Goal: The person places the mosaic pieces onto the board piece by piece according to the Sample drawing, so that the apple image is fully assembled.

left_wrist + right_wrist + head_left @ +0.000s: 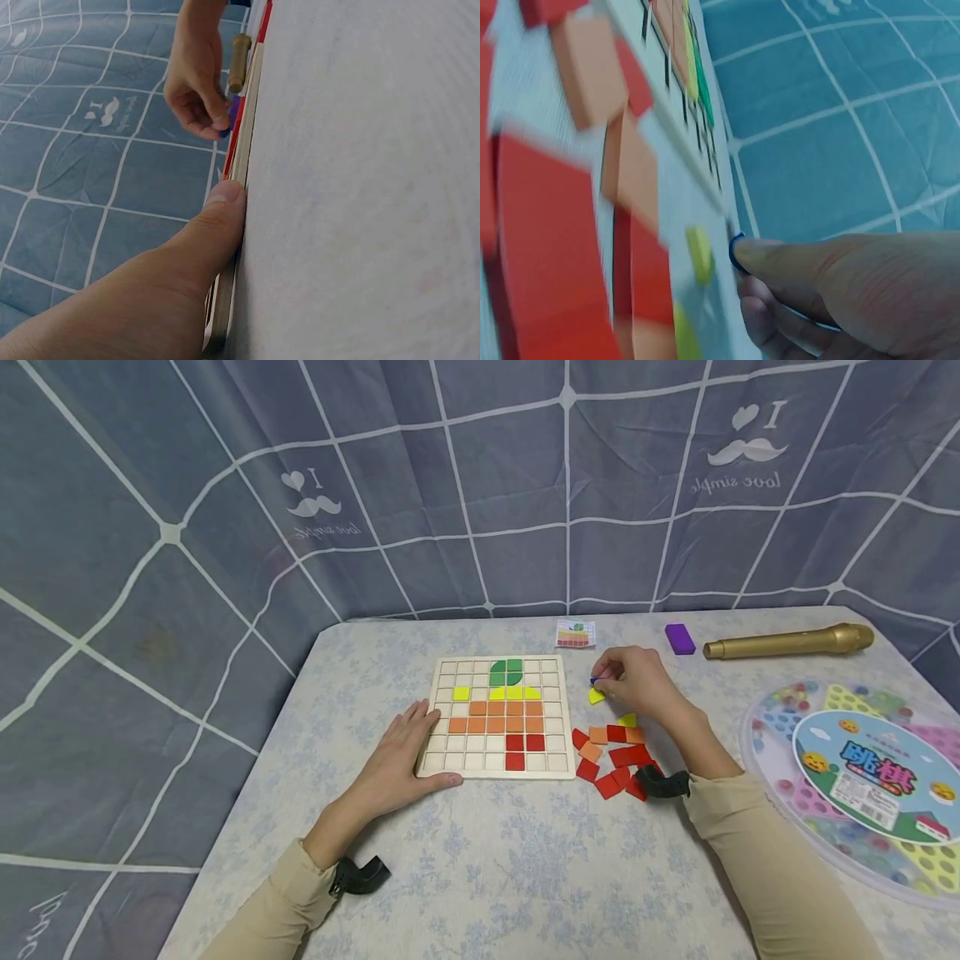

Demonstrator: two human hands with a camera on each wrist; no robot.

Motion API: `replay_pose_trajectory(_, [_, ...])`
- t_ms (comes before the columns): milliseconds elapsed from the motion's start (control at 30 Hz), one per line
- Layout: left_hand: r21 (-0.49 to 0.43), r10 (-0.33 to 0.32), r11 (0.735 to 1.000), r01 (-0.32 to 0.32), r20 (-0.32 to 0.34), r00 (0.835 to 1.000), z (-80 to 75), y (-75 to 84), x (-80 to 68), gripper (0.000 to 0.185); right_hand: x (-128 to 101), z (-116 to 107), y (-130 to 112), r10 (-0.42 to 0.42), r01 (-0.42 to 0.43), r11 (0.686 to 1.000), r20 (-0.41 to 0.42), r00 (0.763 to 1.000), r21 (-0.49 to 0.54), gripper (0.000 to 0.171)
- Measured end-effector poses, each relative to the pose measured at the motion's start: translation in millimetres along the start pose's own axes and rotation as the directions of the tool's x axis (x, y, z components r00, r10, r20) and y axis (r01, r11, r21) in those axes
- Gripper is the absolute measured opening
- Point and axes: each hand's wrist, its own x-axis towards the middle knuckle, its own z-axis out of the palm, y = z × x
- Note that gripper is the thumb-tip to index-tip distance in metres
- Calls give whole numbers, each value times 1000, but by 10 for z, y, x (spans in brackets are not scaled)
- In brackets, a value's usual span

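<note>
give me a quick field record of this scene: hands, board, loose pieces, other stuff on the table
left hand: rests flat against the left edge of the wooden grid board
right hand: pinches a small blue piece right of the board
board: partly filled with green, yellow, orange and red tiles
loose pieces: red and orange tiles heaped right of the board; yellow piece beside the right fingers
other: pattern card, purple block, gold microphone, round game box

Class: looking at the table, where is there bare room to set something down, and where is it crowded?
Free: the table in front of the board between both forearms, and left of the left hand. Crowded: loose tiles by the right hand, and the game box on the right.
</note>
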Motion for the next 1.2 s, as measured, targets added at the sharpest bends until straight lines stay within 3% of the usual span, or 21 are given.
replay_pose_trajectory(367, [-14,-4,1000,4,-2,1000,-10,4,-17,110,248,269,-477,-104,124,981,-139,985,148,9])
replay_pose_trajectory(567, [-6,-20,1000,20,16,1000,-5,-1,-18,109,412,559,-744,-114,149,964,-162,980,221,8])
replay_pose_trajectory(767, [-13,-21,1000,21,15,1000,-2,8,-22,109,505,843,-927,-71,120,951,-177,982,284,6])
replay_pose_trajectory(1000, [-10,-14,1000,14,16,1000,-3,18,-14,109,553,1067,-1055,-59,118,963,-242,968,240,6])
replay_pose_trajectory(1200, [-7,-11,1000,11,13,1000,-4,16,-4,109,548,1139,-1117,-76,124,974,-245,966,187,5])
